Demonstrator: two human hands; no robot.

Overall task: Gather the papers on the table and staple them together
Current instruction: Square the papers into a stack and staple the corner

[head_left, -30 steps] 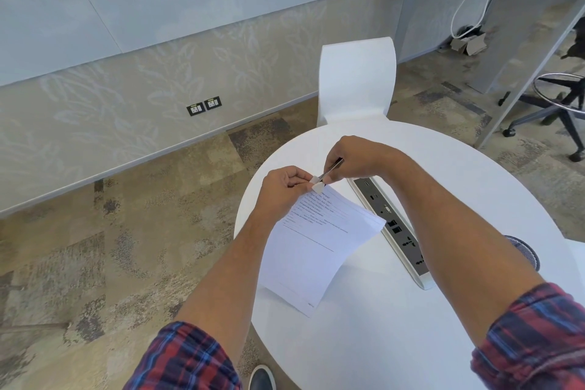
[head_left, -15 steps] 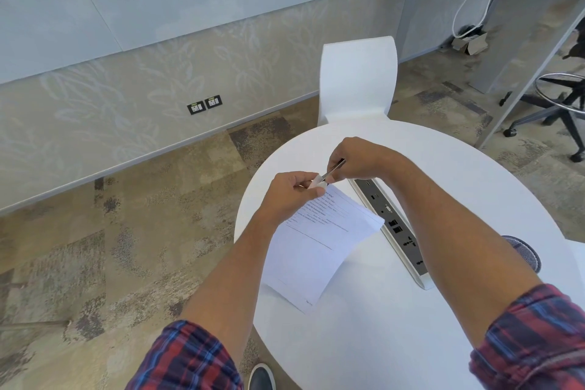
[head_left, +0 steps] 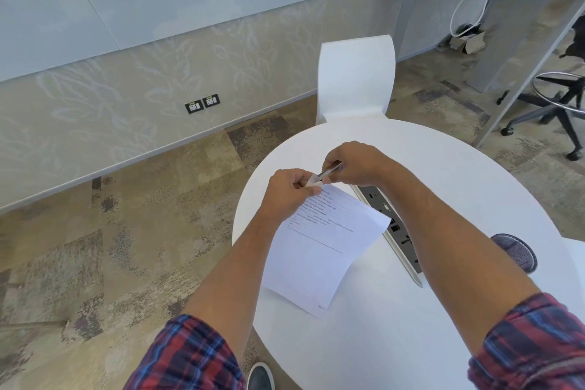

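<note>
A stack of white printed papers (head_left: pixel 319 247) lies on the round white table (head_left: pixel 443 187), its lower corner hanging over the left edge. My left hand (head_left: pixel 289 191) pinches the papers' top left corner and lifts it a little. My right hand (head_left: pixel 354 165) grips a small silver stapler (head_left: pixel 327 172), whose tip sits at that same corner. The corner itself is mostly hidden by my fingers.
A grey power and socket strip (head_left: pixel 395 231) runs across the table just right of the papers. A white chair (head_left: pixel 356 79) stands behind the table. A grey-blue shoe (head_left: pixel 516 252) shows at the table's right edge. A second table and a stool are at the far right.
Both hands stay at the papers' top corner. My left fingers have shifted their pinch slightly and the stapler has tilted a little; the papers have barely moved.
</note>
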